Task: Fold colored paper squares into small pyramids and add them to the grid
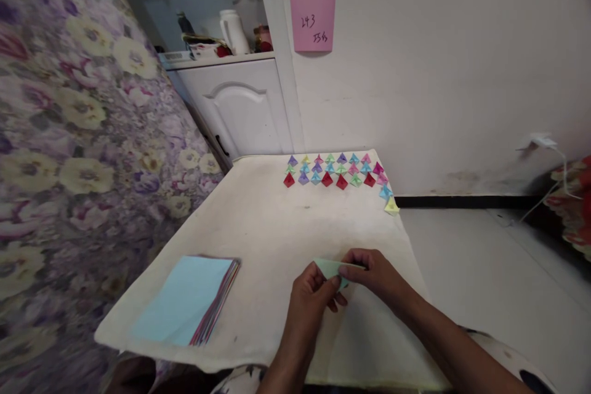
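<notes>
Green paper (327, 267) is sitting pinched between two hands, light and easily creased

In the head view, the green paper is resting between the left hand (306, 297) and the right hand (375, 268), over the near right part of the pale surface (263, 228). It is showing as a tapering, folded-looking shape with a straight upper edge; the fingers are hiding some of it, leaving the number of layers unclear.

The left thumb is pressing on the lower part, while the other left fingers are curling underneath. The right thumb is lying across the upper edge, near the left one, with the index finger curling behind. Both sets of fingers are sitting nearly closed on the thin sheet; how hard they are squeezing, I cannot tell.

Judging by its look, the paper is weighing almost nothing and probably bending easily, stiffening only along its folds. It is likely offering a dry grip rather than a slippery one, but risking stray creases under rough pressure. Finger pads pinching lightly near the edges are probably giving the best hold, leaving the corners uncrushed.

To the left, a stack of coloured sheets (194, 295) is lying on the surface; small folded pieces (341, 182) are sitting in rows toward the far right.
</notes>
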Demonstrator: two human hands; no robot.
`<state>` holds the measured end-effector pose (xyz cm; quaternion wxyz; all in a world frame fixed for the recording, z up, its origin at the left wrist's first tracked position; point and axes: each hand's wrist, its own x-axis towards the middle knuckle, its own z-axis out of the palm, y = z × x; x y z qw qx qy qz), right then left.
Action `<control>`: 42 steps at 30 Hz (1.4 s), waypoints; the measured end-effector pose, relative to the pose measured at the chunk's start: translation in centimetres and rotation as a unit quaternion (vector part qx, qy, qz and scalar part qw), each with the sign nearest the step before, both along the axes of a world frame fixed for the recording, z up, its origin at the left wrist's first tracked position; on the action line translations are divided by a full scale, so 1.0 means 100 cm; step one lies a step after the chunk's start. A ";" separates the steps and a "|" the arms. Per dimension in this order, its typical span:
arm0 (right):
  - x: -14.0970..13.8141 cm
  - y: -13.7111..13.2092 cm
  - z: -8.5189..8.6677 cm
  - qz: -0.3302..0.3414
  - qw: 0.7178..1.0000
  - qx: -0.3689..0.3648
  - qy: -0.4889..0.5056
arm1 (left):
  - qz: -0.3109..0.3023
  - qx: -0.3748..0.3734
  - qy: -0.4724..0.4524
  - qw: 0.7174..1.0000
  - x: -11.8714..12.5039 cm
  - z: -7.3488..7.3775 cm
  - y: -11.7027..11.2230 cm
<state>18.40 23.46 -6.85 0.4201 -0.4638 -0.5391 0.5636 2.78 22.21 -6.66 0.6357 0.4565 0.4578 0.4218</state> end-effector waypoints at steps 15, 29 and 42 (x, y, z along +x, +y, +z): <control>0.001 0.000 0.004 0.012 1.000 0.004 0.010 | 0.016 -0.024 -0.033 0.999 0.003 0.005 -0.003; 0.000 -0.001 0.008 -0.035 0.997 -0.023 0.059 | -0.005 -0.018 -0.055 0.998 0.004 0.003 -0.006; -0.002 -0.015 0.013 -0.045 0.998 0.018 0.033 | 0.002 0.007 -0.009 1.000 0.011 0.008 -0.013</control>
